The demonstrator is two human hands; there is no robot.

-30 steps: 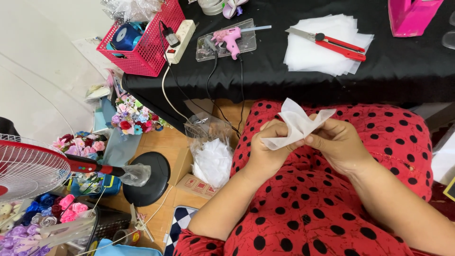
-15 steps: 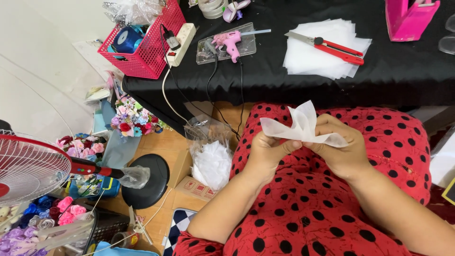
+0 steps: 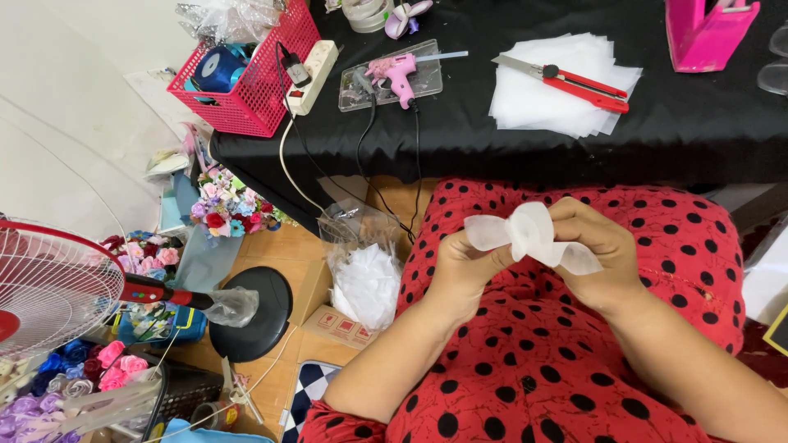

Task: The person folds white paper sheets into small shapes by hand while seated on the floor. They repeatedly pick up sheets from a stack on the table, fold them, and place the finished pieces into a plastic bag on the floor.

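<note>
Both hands, left [image 3: 461, 267] & right [image 3: 595, 250], raised over lap, grips pinching folded white sheet [image 3: 529, 234].

left hand [image 3: 461, 267]: I am seeing its fingertips hiding behind the white sheet [image 3: 532, 236]; the grip is not showing.
right hand [image 3: 597, 253]: its thumb is disappearing under the same sheet.
pink box [image 3: 707, 31]: the top edge of the frame is cutting it off at upper right.
fan [image 3: 49, 287]: the left edge is cropping it.
tape rolls [image 3: 367, 11]: they are lying half out of frame at top centre.
</note>
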